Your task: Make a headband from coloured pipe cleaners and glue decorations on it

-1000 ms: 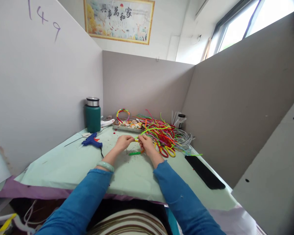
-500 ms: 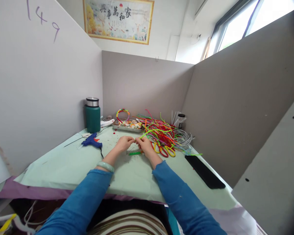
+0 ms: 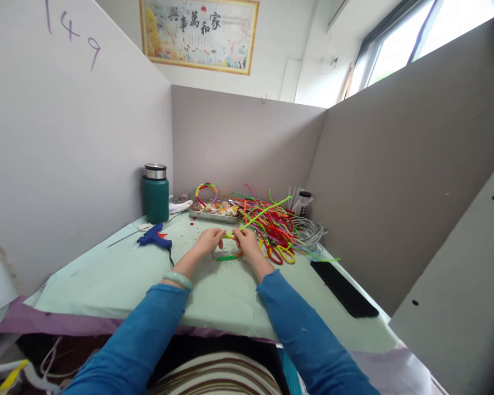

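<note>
Left hand (image 3: 208,241) and right hand (image 3: 247,244) meet fingertip to fingertip just in front of metal tray (image 3: 197,208), both pinching near end of lime-green pipe cleaner (image 3: 267,211). Free end juts up right of tray, over multicolour pile (image 3: 278,233). Step looks like bending or twisting. Next move likely calls for firm pinch, small wrist turns.

Grey partitions (image 3: 247,142) enclose the desk (image 3: 107,280); framed picture (image 3: 198,34) and bright window (image 3: 415,38) above.

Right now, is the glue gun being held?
No, the glue gun lies on the table, apart from the left hand.
</note>
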### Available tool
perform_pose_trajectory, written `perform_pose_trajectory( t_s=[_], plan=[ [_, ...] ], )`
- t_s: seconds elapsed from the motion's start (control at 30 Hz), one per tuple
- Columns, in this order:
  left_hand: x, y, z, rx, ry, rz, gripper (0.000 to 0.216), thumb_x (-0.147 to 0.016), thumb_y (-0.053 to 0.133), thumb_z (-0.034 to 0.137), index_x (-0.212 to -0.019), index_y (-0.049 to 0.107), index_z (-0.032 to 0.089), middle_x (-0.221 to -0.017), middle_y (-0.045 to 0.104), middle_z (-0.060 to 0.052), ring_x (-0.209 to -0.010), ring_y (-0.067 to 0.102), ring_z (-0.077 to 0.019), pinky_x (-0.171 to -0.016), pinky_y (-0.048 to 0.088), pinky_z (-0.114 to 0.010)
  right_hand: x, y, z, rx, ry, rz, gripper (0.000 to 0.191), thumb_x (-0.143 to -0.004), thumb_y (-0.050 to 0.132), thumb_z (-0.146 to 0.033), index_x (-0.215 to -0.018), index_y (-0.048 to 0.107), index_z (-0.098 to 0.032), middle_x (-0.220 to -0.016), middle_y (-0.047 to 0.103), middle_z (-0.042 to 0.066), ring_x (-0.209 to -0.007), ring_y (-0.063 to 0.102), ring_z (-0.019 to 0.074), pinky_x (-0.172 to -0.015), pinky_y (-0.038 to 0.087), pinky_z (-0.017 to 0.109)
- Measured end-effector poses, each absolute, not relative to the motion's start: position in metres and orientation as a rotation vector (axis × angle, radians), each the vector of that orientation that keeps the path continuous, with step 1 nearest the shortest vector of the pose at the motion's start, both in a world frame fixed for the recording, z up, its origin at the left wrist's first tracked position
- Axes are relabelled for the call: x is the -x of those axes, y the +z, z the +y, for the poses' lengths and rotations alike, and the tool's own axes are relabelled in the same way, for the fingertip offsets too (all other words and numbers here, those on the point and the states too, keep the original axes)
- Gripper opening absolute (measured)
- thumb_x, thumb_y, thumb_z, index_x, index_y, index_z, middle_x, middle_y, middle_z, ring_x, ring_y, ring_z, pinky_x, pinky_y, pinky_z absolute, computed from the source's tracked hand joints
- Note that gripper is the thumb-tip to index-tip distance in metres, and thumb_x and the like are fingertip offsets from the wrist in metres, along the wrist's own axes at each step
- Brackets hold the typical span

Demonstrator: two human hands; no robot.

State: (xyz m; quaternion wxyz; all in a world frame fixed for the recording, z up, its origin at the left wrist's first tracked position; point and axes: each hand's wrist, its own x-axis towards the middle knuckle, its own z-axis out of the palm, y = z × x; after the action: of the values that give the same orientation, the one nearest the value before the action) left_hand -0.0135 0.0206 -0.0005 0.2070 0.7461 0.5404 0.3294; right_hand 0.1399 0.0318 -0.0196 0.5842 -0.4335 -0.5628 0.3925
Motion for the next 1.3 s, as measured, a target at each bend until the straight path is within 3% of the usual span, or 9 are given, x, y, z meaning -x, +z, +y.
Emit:
perform_pose_trajectory(
  t_s=[0.13, 0.2, 0.47, 0.8, 1.1, 1.3],
  plan=[
    [0.021, -0.008, 0.025, -2.346, 0.775, 1.758, 0.029, -0.071, 0.049, 0.014, -0.092, 0.068, 0.019, -0.096, 0.063, -0.008, -0.082, 0.056, -0.0192, -0.072, 0.04, -0.027, -0.143, -0.018, 0.034, 1.04, 0.923, -1.225, 0.028, -0.066, 0.058, -0.041, -0.054, 0.049, -0.018, -0.043, 0.046, -0.005, -0.039, 0.038, 0.008, -0.04, 0.027, 0.022],
    [0.024, -0.01, 0.023, -2.484, 0.587, 1.843, 0.033, -0.065, 0.052, 0.008, -0.089, 0.07, 0.022, -0.102, 0.06, -0.009, -0.091, 0.053, -0.023, -0.075, 0.039, -0.03, -0.144, -0.017, 0.034, 1.06, 0.915, -1.201, 0.027, -0.066, 0.059, -0.04, -0.054, 0.049, -0.018, -0.043, 0.046, -0.005, -0.039, 0.038, 0.0082, -0.04, 0.027, 0.022],
    [0.028, 0.001, 0.011, -2.576, 0.494, 1.956, 0.025, -0.067, 0.051, 0.01, -0.075, 0.072, 0.022, -0.092, 0.061, -0.011, -0.092, 0.05, -0.0265, -0.077, 0.035, -0.036, -0.146, -0.013, 0.032, 1.041, 0.913, -1.152, 0.028, -0.067, 0.06, -0.038, -0.053, 0.048, -0.018, -0.043, 0.046, -0.004, -0.038, 0.037, 0.0074, -0.039, 0.028, 0.021],
    [0.035, 0.003, 0.014, -2.823, 0.443, 1.554, 0.012, -0.067, 0.06, 0.02, -0.071, 0.07, 0.025, -0.095, 0.061, -0.007, -0.098, 0.044, -0.0249, -0.087, 0.027, -0.039, -0.152, -0.01, 0.032, 1.048, 0.916, -1.078, 0.025, -0.066, 0.061, -0.036, -0.056, 0.047, -0.019, -0.045, 0.048, -0.005, -0.037, 0.036, 0.007, -0.038, 0.03, 0.021],
    [0.031, 0.008, 0.017, -2.81, 0.749, 1.236, 0.015, -0.079, 0.051, 0.021, -0.081, 0.066, 0.022, -0.091, 0.064, -0.002, -0.094, 0.051, -0.0166, -0.093, 0.029, -0.032, -0.155, -0.007, 0.032, 1.055, 0.882, -1.092, 0.027, -0.067, 0.059, -0.039, -0.054, 0.046, -0.019, -0.043, 0.047, -0.004, -0.036, 0.035, 0.0076, -0.036, 0.027, 0.021],
    [0.02, 0.013, 0.002, -2.699, 0.592, 1.154, 0.013, -0.073, 0.055, 0.018, -0.076, 0.067, 0.022, -0.083, 0.066, -0.002, -0.093, 0.051, -0.0178, -0.096, 0.029, -0.032, -0.155, -0.007, 0.031, 1.033, 0.93, -1.113, 0.029, -0.066, 0.06, -0.042, -0.055, 0.046, -0.019, -0.044, 0.047, -0.004, -0.037, 0.036, 0.0078, -0.036, 0.027, 0.022]
  ],
)
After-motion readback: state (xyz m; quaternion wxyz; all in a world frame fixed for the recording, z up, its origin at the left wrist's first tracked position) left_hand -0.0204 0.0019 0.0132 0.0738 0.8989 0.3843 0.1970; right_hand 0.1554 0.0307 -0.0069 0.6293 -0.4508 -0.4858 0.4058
